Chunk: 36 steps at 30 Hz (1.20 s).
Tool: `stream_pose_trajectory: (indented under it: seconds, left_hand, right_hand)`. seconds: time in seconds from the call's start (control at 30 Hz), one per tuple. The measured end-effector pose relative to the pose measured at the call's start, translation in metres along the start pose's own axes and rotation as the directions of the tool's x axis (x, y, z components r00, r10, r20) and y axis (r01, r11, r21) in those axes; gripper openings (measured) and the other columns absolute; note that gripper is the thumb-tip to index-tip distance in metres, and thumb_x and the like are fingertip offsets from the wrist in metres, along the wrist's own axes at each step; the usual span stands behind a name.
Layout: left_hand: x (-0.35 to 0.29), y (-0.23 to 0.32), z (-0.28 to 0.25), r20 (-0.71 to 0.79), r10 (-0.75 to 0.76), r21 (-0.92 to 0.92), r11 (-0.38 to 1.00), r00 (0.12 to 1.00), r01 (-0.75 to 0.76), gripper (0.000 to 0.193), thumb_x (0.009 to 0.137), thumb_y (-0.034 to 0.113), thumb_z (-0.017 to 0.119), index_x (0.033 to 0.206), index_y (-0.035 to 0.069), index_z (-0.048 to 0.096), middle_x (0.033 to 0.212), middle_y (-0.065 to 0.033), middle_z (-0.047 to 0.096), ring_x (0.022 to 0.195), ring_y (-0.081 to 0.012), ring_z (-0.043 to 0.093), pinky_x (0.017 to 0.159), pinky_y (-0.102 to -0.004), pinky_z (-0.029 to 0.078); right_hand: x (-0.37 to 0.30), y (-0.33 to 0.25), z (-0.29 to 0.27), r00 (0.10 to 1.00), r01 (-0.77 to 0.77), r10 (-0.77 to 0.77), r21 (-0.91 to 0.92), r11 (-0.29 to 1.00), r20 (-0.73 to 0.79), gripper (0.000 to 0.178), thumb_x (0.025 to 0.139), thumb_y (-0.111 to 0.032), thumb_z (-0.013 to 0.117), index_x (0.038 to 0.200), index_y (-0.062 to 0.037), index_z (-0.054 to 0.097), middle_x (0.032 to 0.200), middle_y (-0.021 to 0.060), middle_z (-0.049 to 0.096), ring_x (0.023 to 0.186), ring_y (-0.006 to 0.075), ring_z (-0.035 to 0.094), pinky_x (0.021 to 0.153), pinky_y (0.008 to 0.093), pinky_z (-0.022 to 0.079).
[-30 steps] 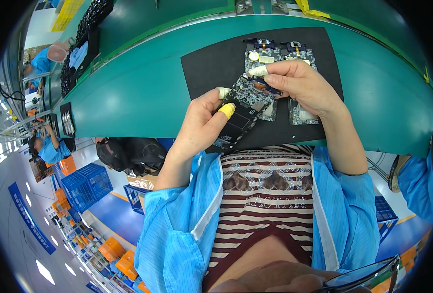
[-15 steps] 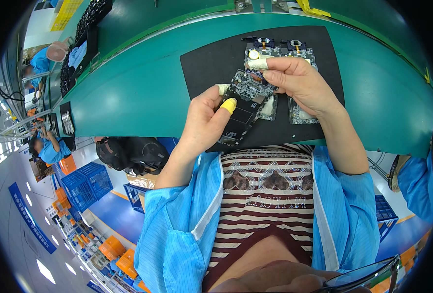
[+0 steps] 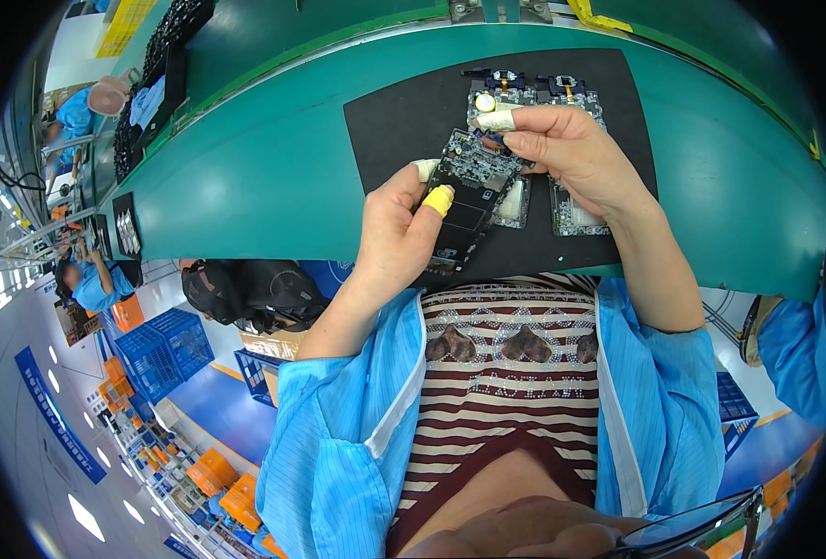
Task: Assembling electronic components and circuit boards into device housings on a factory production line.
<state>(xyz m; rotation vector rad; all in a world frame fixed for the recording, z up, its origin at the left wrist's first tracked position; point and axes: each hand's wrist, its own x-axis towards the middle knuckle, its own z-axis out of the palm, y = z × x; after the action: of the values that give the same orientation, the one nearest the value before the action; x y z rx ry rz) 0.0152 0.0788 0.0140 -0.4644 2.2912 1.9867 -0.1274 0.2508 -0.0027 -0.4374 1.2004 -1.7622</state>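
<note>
A black circuit board (image 3: 469,191), crowded with small parts at its upper end, is held tilted above the black mat (image 3: 394,121). My left hand (image 3: 399,224) grips its left long edge, with the yellow-covered thumb on top and a pale cover on a fingertip. At the board's upper end, my right hand (image 3: 571,154) is closed in a pinch beside a small copper-brown piece (image 3: 490,142). Whatever lies between these fingertips is hidden. Behind my right hand, two more circuit boards (image 3: 510,207) (image 3: 576,219) lie on the mat, each topped by a dark module with an orange strip.
The mat covers part of a green worktable (image 3: 264,196). A small black tray (image 3: 127,226) stands at the table's left end. Below the table edge are a black bag (image 3: 250,291) and blue crates (image 3: 166,354). Other people in blue (image 3: 96,284) work at the far left.
The held board and my left hand have shifted very slightly up and right. My right hand has moved a little to the right, its pinch still at the board's upper end.
</note>
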Motion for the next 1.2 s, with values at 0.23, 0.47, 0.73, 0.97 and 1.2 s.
stream_pose_trajectory:
  seconds: [0.23, 0.47, 0.73, 0.97, 1.2]
  left_hand:
    - [0.004, -0.001, 0.006, -0.084, 0.064, -0.008, 0.998, 0.994, -0.065, 0.008, 0.083, -0.001, 0.05, 0.089, -0.004, 0.055, 0.067, -0.0019, 0.057, 0.06, -0.0023, 0.043, 0.05, -0.0209, 0.035]
    - [0.005, -0.001, 0.01, -0.11, 0.07, 0.003, 0.998, 0.991, -0.07, 0.007, 0.083, 0.0, 0.051, 0.088, -0.004, 0.055, 0.064, -0.002, 0.056, 0.058, -0.0026, 0.042, 0.049, -0.0218, 0.035]
    - [0.008, -0.008, 0.011, -0.148, 0.109, 0.069, 0.993, 0.983, -0.1, 0.005, 0.083, 0.0, 0.052, 0.079, -0.003, 0.053, 0.058, -0.0021, 0.053, 0.054, -0.0027, 0.039, 0.046, -0.023, 0.033]
    - [0.01, -0.005, 0.012, -0.187, 0.125, 0.093, 0.99, 0.974, -0.109, 0.004, 0.08, -0.002, 0.05, 0.078, -0.004, 0.053, 0.058, -0.0036, 0.052, 0.054, -0.004, 0.041, 0.046, -0.0243, 0.034]
    - [0.011, -0.008, 0.015, -0.232, 0.201, 0.147, 0.974, 0.952, -0.17, 0.004, 0.078, -0.002, 0.05, 0.076, -0.004, 0.053, 0.059, -0.0082, 0.053, 0.053, -0.0076, 0.044, 0.047, -0.0265, 0.037]
  right_hand:
    - [-0.001, -0.002, 0.005, 0.999, 0.007, -0.007, -0.008, 1.0, -0.037, 0.029, 0.087, -0.013, 0.059, 0.114, -0.0042, 0.06, 0.096, 0.001, 0.064, 0.077, 0.0014, 0.053, 0.066, 0.0166, 0.042]
    - [0.0, 0.002, 0.002, 0.999, -0.009, 0.01, 0.019, 1.0, -0.042, 0.029, 0.087, -0.012, 0.059, 0.115, -0.0035, 0.059, 0.092, -0.0008, 0.063, 0.076, 0.0011, 0.053, 0.066, 0.0165, 0.044]
    - [0.001, 0.004, 0.0, 0.996, -0.039, 0.04, 0.014, 0.999, -0.084, 0.029, 0.087, -0.012, 0.058, 0.114, -0.0005, 0.058, 0.091, -0.0006, 0.063, 0.075, 0.0009, 0.053, 0.065, 0.0157, 0.044]
    - [0.0, 0.006, 0.0, 0.995, -0.024, 0.019, -0.049, 0.998, -0.098, 0.027, 0.088, -0.013, 0.057, 0.112, -0.0005, 0.06, 0.09, -0.0007, 0.063, 0.074, 0.0011, 0.053, 0.064, 0.0159, 0.043]
    - [-0.001, 0.004, 0.007, 0.987, 0.115, -0.13, -0.15, 0.982, -0.094, 0.025, 0.089, -0.012, 0.056, 0.111, -0.0009, 0.06, 0.089, -0.0007, 0.063, 0.076, 0.0017, 0.054, 0.065, 0.0169, 0.044]
